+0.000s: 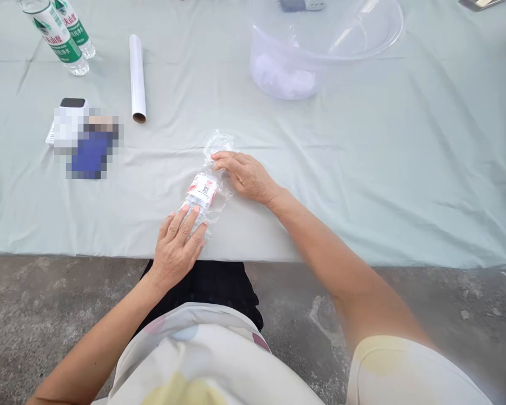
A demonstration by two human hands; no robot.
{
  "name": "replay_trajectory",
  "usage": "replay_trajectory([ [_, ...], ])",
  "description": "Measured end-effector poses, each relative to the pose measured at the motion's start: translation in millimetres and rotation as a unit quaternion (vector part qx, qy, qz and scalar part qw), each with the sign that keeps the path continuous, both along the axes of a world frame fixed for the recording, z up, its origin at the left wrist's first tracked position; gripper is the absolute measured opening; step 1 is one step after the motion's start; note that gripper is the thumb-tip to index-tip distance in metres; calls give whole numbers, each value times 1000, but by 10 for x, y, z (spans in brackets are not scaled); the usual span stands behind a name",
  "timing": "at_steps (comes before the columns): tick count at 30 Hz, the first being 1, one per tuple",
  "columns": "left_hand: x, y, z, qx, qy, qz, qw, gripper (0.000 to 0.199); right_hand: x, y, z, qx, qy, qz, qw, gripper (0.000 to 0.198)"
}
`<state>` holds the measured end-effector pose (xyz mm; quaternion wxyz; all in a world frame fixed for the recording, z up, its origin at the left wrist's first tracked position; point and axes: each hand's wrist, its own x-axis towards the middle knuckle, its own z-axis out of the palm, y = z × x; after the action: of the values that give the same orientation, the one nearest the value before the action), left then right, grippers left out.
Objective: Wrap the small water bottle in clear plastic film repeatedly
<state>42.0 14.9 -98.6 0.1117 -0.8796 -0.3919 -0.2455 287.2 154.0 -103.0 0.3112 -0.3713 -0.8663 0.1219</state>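
Note:
A small white packet with red print and dark lettering (pixel 202 189) lies on the table near its front edge, in crumpled clear plastic film (pixel 218 140). My left hand (pixel 175 247) is laid flat, fingers spread, with its fingertips on the film and the packet's near end. Just beyond the packet, on its right, my right hand (pixel 251 176) has its fingers closed at the film's far part. The thumb of that hand is partly hidden, and the film's edges are hard to make out.
On the pale green tablecloth (pixel 383 185) stand a clear basin (pixel 284 76) with white stuff inside and two water bottles (pixel 59 39). A white roll (pixel 137 79), a white device (pixel 72 103) and a blurred blue item (pixel 90 154) lie left. A phone-like object (pixel 480 4) sits far right.

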Motion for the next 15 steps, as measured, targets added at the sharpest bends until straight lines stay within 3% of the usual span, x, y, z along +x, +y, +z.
replay_trajectory([
  [5,195,-154,96,-40,4,-33,999,27,193,-98,119,-36,71,-29,996,28],
  [9,454,-321,54,-53,43,-121,990,24,311,-190,270,-136,143,-145,970,28],
  [12,673,-448,-40,-53,56,-173,982,27,360,-232,312,-195,119,-234,945,43],
  [15,820,-507,-113,-69,45,-205,975,28,345,-248,330,-262,58,-300,915,43],
])
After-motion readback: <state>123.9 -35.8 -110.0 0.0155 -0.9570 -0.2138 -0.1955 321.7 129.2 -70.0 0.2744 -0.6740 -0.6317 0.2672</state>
